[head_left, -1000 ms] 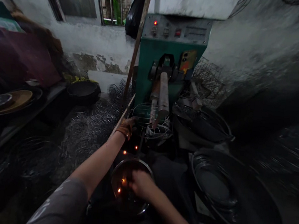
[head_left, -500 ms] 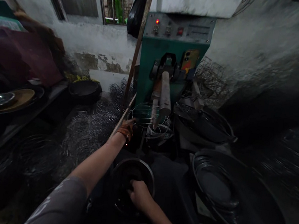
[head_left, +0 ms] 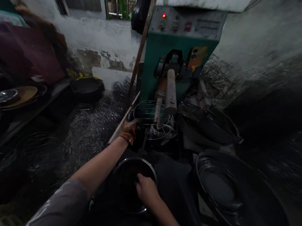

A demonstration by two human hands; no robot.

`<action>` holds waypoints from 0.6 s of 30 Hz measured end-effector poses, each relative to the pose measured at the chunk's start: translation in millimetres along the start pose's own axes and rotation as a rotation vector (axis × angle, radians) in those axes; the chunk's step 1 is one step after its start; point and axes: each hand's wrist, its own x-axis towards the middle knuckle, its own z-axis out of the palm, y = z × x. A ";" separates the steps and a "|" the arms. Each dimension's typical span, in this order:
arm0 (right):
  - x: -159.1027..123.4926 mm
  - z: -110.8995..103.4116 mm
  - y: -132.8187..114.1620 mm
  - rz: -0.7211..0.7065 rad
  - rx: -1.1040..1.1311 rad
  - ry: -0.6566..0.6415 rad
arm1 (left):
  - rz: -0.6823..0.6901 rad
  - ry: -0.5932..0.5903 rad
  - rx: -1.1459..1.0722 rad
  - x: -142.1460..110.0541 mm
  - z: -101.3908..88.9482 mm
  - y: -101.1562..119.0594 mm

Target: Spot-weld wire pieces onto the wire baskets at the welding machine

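Head view sinks the bowl's (head_left: 137, 159) inside into shadow, so whether the right hand (head_left: 145, 190), fingers curled past its shiny metal right rim, grips anything I cannot tell. Gloved in stained brown, the left hand (head_left: 130, 128) grasps the left edge of a thin, round wire rack (head_left: 147, 113), its parallel wires partly hidden behind the machine's (head_left: 155, 69) blunt, dull metal bars (head_left: 171, 93).

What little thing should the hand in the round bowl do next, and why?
Perhaps the right hand should rise from the bowl towards the wire rack. The gloved left hand holds the rack's edge by the rods of the green machine, so it seems steadied there. It's too dark to tell whether the right hand's fingers hold anything.
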 end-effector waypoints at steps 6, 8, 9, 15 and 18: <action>-7.1 -22.3 -7.3 -0.121 -0.199 -0.053 | 0.030 -0.054 0.034 -15.3 1.3 2.5; -6.2 -19.9 -6.2 -0.150 -0.221 -0.067 | 0.063 -0.057 0.018 -17.1 1.5 2.4; -5.1 -17.6 -4.8 -0.151 -0.212 -0.063 | 0.073 -0.066 0.008 -17.6 1.4 2.3; 5.0 -18.5 10.2 -0.136 0.346 0.070 | 0.046 -0.077 -0.025 -24.3 -4.6 6.8; 16.9 -42.8 16.2 -0.148 0.760 0.343 | 0.046 -0.144 -0.051 -29.1 -7.3 7.6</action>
